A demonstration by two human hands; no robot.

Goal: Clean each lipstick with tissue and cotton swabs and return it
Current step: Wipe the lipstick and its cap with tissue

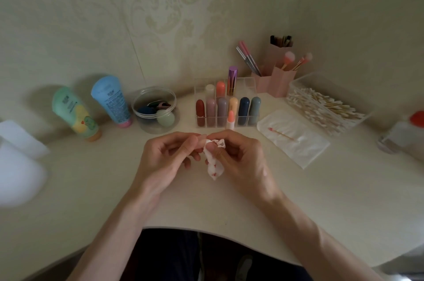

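At the centre of the frame, over bare desk (206, 207), the right hand (238, 154) grips a crumpled, red-spotted tissue (214, 167), and the left hand (169, 154) pinches the tissue's upper end. An uncapped lipstick (230, 119) stands just in front of the clear organizer (249, 88). Open surface runs down to the desk's curved lower edge.

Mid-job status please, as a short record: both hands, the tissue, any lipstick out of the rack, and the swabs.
tissue: crumpled, red-stained, held above the table
right hand: grips the tissue
left hand: fingers curled against the tissue's top; grip hidden
rack: other lipsticks upright in compartments
lipstick: peach, upright just in front of the rack, outside it
used swab: red-tipped, lying on a white sheet
spare swabs: piled right of the rack
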